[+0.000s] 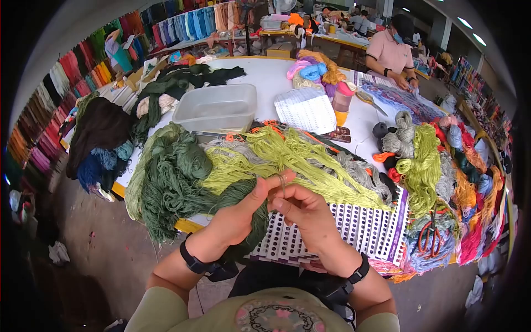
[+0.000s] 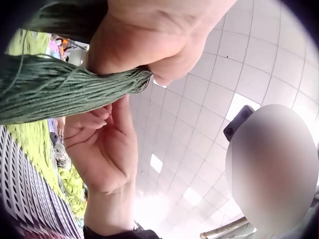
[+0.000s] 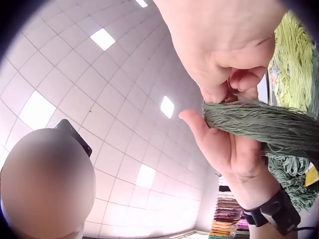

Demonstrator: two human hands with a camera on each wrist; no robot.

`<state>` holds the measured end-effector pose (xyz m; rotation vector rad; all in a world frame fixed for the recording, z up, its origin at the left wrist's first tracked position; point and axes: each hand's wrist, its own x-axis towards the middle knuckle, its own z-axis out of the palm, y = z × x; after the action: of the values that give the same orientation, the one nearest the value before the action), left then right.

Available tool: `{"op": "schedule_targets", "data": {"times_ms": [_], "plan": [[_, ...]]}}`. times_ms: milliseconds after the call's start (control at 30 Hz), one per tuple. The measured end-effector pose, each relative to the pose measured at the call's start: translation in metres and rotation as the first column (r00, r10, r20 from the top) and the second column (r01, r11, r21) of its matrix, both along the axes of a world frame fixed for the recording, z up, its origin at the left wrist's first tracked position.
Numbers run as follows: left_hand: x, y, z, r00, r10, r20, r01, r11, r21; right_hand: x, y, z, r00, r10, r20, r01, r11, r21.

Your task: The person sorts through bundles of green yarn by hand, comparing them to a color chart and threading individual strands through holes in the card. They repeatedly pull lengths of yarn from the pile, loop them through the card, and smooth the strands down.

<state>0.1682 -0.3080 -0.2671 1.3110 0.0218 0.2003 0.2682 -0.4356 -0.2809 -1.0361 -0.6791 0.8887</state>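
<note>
A dark green skein (image 2: pixel 75 92) hangs from the left hand (image 1: pixel 238 213), its looped end lying across that hand in the right wrist view. Close against it, the right hand (image 1: pixel 310 218) has curled fingers and pinches thin strands at the loop's end. In the right wrist view the left thumb points up beside the skein (image 3: pixel 259 122). Under and beyond the hands lie lime green yarn (image 1: pixel 298 160) and a larger dark green pile (image 1: pixel 177 171). White cards with rows of holes (image 1: pixel 359 227) are below the right hand.
A clear plastic tub (image 1: pixel 215 105) stands behind the yarn, with a printed sheet (image 1: pixel 305 109) and a lidded cup (image 1: pixel 343 97) to its right. Red-handled scissors (image 1: pixel 428 238) lie on yarn at the right. A person in pink (image 1: pixel 390 52) works across the table.
</note>
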Motion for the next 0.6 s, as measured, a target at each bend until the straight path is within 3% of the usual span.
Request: {"op": "schedule_targets", "data": {"times_ms": [133,200,233,300,367,500,567,600], "plan": [[0.000,-0.005,-0.005,0.999,0.020,-0.044,-0.022,0.999,-0.030,-0.003,0.000,-0.005,1.000,-0.023,0.021,0.025,0.995,-0.098],[0.000,-0.004,-0.009,0.998,0.044,-0.042,-0.043,0.999,0.032,-0.005,0.006,-0.015,0.951,-0.105,0.289,0.097,0.994,0.040],[0.000,-0.004,-0.008,0.997,0.063,-0.034,-0.060,0.994,0.091,-0.005,0.005,-0.014,0.951,-0.103,0.290,0.094,0.995,0.044],[-0.003,0.000,-0.004,0.994,0.066,-0.086,-0.065,0.998,0.013,-0.004,0.002,-0.007,0.996,-0.072,0.046,0.073,0.997,-0.018],[-0.004,0.005,-0.009,0.997,0.001,-0.082,-0.018,0.976,-0.216,-0.003,0.001,-0.007,0.998,-0.063,0.006,0.064,0.998,-0.022],[-0.003,0.001,-0.014,0.994,0.088,-0.071,-0.103,0.960,-0.258,-0.003,0.002,-0.013,0.987,-0.049,-0.154,0.047,0.999,-0.020],[-0.003,0.002,-0.015,0.977,0.187,-0.100,-0.193,0.979,-0.059,-0.003,0.001,-0.018,0.986,-0.044,-0.159,0.045,0.999,0.002],[-0.003,0.003,-0.017,0.977,0.187,-0.101,-0.193,0.979,-0.061,-0.003,0.001,-0.019,0.986,-0.037,-0.165,0.042,0.999,0.026]]}}
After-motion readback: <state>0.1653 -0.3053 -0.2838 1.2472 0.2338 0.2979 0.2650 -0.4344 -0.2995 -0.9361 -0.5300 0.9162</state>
